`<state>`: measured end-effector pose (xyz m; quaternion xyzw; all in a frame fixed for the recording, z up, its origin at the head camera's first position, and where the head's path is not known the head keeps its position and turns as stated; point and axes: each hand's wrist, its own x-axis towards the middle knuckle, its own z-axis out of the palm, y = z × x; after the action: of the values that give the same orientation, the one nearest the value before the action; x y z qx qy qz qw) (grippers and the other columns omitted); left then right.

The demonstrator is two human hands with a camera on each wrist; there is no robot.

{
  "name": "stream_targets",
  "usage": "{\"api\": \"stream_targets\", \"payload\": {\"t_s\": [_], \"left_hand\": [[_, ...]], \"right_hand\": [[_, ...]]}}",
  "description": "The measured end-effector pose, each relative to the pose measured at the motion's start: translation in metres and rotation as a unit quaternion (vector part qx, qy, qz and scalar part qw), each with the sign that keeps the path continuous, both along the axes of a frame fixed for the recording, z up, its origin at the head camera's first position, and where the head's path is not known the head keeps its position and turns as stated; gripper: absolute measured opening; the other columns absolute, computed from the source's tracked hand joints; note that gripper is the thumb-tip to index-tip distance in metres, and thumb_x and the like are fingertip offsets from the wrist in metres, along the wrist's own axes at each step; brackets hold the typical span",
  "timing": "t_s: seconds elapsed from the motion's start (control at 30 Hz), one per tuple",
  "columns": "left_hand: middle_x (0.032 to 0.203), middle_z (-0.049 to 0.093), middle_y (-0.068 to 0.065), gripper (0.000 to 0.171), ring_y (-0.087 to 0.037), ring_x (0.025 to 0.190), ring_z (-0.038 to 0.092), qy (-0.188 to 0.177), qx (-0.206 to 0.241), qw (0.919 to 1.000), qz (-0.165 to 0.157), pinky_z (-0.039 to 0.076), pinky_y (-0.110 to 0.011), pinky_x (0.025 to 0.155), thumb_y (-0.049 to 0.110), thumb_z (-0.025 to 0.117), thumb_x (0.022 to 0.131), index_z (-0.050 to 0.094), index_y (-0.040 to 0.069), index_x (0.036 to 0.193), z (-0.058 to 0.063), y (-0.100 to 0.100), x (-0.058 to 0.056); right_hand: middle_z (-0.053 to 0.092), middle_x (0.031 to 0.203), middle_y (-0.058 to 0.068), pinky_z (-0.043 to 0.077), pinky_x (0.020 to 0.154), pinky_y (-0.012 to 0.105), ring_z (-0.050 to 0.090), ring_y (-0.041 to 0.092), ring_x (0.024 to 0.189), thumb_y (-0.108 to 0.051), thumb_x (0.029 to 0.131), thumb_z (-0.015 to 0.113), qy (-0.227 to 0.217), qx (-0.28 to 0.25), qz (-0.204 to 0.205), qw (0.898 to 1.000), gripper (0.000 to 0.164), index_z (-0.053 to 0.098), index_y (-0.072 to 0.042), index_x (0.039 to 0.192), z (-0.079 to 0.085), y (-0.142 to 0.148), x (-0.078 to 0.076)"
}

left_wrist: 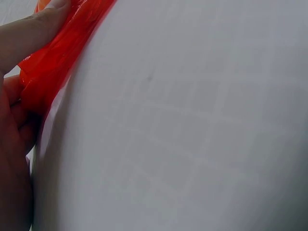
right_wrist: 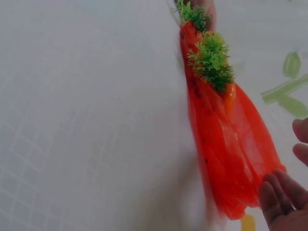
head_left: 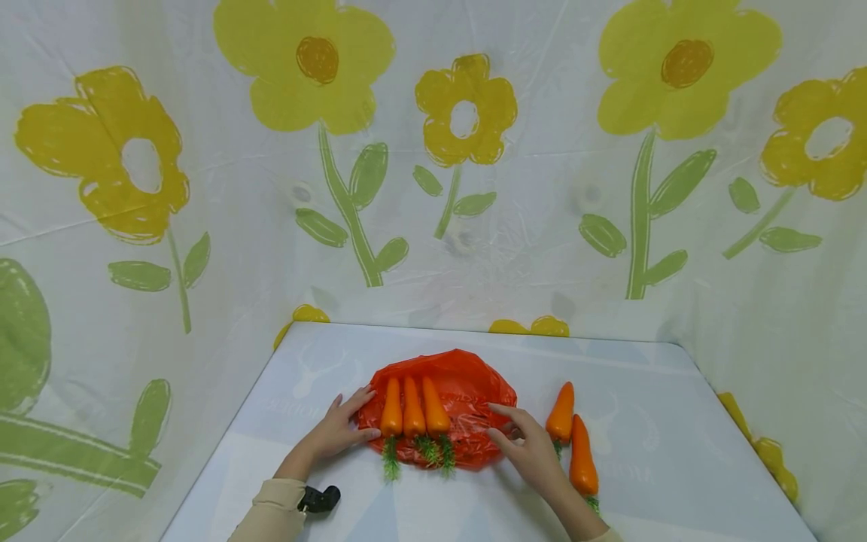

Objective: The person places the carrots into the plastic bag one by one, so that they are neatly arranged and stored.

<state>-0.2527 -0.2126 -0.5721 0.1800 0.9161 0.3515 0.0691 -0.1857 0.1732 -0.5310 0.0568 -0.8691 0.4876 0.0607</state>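
Observation:
A red plastic bag (head_left: 474, 410) lies spread on the table, its mouth toward the near side. Side by side on its left half are three orange carrots (head_left: 414, 410), green leafy tops pointing toward me. My left hand (head_left: 335, 430) grips the bag's left edge; in the left wrist view its thumb (left_wrist: 36, 31) lies over the red plastic and other fingers curl beneath. At the bag's right edge is my right hand (head_left: 531, 448), thumb and fingers parted. Its fingers (right_wrist: 284, 192) reach the red plastic in the right wrist view, where leafy tops (right_wrist: 211, 60) show.
Two more carrots (head_left: 583, 455) lie on the table (head_left: 677, 452) just right of my right hand. A black device (head_left: 320, 499) sits at the left cuff. A flower-printed sheet (head_left: 542, 263) stands behind and on both sides of the table.

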Motion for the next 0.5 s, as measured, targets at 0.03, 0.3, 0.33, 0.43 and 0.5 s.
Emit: {"api": "stream_targets", "payload": {"t_s": [0.03, 0.3, 0.33, 0.43, 0.5], "left_hand": [[0.165, 0.030, -0.014, 0.089, -0.039, 0.153, 0.019, 0.000, 0.002, 1.0000, -0.001, -0.001, -0.062, 0.122, 0.049, 0.077, 0.087, 0.040, 0.007, 0.156, 0.000, 0.000, 0.000], [0.166, 0.029, -0.012, 0.090, -0.040, 0.154, 0.015, -0.013, -0.001, 0.9999, 0.008, 0.000, -0.064, 0.121, 0.052, 0.076, 0.086, 0.039, 0.010, 0.157, 0.002, 0.000, 0.000], [0.166, 0.029, -0.012, 0.090, -0.039, 0.154, 0.015, -0.012, -0.002, 0.9999, 0.008, 0.000, -0.064, 0.121, 0.052, 0.076, 0.086, 0.039, 0.010, 0.157, 0.002, 0.001, 0.000], [0.166, 0.029, -0.011, 0.090, -0.038, 0.154, 0.017, -0.012, -0.004, 0.9999, 0.005, 0.000, -0.062, 0.122, 0.052, 0.076, 0.087, 0.039, 0.010, 0.158, 0.003, 0.001, 0.000], [0.166, 0.029, -0.011, 0.090, -0.037, 0.154, 0.017, -0.014, -0.002, 0.9999, 0.006, -0.001, -0.062, 0.122, 0.052, 0.076, 0.087, 0.039, 0.010, 0.158, 0.003, 0.001, 0.000]], "right_hand": [[0.068, 0.115, 0.004, 0.055, 0.078, 0.023, 0.060, 0.012, 0.085, -0.023, 0.092, 0.077, -0.007, 0.000, -0.003, 1.000, 0.040, 0.069, -0.021, 0.131, 0.000, 0.000, 0.000], [0.068, 0.118, 0.002, 0.055, 0.076, 0.022, 0.061, 0.013, 0.089, -0.025, 0.092, 0.077, -0.027, -0.004, -0.011, 1.000, 0.040, 0.068, -0.023, 0.132, 0.000, 0.007, 0.003], [0.068, 0.118, 0.003, 0.055, 0.077, 0.022, 0.062, 0.013, 0.089, -0.024, 0.092, 0.077, -0.026, -0.005, -0.011, 1.000, 0.041, 0.068, -0.023, 0.132, 0.000, 0.008, 0.003], [0.068, 0.116, 0.003, 0.055, 0.078, 0.022, 0.061, 0.014, 0.089, -0.021, 0.091, 0.078, -0.025, -0.011, -0.014, 1.000, 0.041, 0.069, -0.023, 0.131, 0.001, 0.011, 0.004], [0.067, 0.115, 0.003, 0.055, 0.078, 0.022, 0.061, 0.014, 0.089, -0.021, 0.091, 0.079, -0.024, -0.008, -0.018, 1.000, 0.041, 0.069, -0.023, 0.131, 0.002, 0.013, 0.005]]}}
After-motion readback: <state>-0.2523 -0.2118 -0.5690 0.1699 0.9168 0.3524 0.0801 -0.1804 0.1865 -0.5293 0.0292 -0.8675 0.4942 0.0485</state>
